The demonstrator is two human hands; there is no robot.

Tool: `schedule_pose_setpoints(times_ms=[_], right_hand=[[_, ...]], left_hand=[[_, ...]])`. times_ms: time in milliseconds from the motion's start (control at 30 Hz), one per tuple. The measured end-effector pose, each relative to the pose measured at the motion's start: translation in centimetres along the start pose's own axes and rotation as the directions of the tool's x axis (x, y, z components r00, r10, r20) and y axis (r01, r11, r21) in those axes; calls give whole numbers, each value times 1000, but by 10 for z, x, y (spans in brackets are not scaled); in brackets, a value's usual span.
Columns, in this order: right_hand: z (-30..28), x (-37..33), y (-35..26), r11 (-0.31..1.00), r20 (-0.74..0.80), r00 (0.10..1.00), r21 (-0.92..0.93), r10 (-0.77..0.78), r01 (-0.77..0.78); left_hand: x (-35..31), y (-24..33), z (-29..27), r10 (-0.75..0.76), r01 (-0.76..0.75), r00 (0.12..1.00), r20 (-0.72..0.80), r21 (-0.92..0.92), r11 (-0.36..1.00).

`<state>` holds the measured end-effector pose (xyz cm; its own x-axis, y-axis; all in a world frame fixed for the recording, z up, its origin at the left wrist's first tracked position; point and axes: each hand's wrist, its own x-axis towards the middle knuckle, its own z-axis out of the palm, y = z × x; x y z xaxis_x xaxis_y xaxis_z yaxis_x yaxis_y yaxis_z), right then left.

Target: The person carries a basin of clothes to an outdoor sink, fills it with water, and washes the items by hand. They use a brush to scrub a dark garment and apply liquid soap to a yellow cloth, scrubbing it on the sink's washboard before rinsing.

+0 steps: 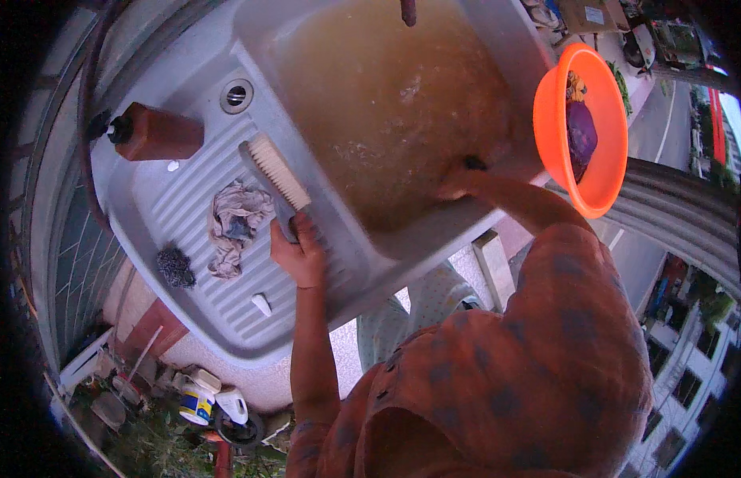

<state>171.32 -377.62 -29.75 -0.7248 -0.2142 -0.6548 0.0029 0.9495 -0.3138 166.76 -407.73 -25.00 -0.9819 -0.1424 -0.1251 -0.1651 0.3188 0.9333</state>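
Note:
My left hand (300, 253) is closed around the lower end of a scrubbing brush (276, 171) with a grey back and cream bristles. The brush lies over the ribbed washboard side of a grey laundry sink (251, 338), bristles facing the basin. In the basin, murky brown water (370, 103) covers most of my right hand (456, 187), so its fingers do not show. A small dark thing (472, 162) pokes up beside that wrist; I cannot tell what it is. Left of the brush, a crumpled wet greyish cloth (236, 215) rests on the ribs.
On the sink's left side are a brown pump bottle (159, 131), a drain (236, 96), a dark scouring pad (176, 265) and a small white piece (261, 303). An orange basin (548, 127) holding dark purple cloth stands at the right rim. A tap (408, 11) juts over the water.

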Motion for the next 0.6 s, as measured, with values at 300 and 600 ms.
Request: schedule_pose_setpoints(times_ms=[300,600], right_hand=[[58,27,-87,920,188,909,204,-373,335],[-13,99,-78,958,-254,929,28,-270,286]], left_hand=[[-2,3,-1,91,-90,996,-3,94,992],[-4,8,-1,22,-21,1000,-4,219,976]])
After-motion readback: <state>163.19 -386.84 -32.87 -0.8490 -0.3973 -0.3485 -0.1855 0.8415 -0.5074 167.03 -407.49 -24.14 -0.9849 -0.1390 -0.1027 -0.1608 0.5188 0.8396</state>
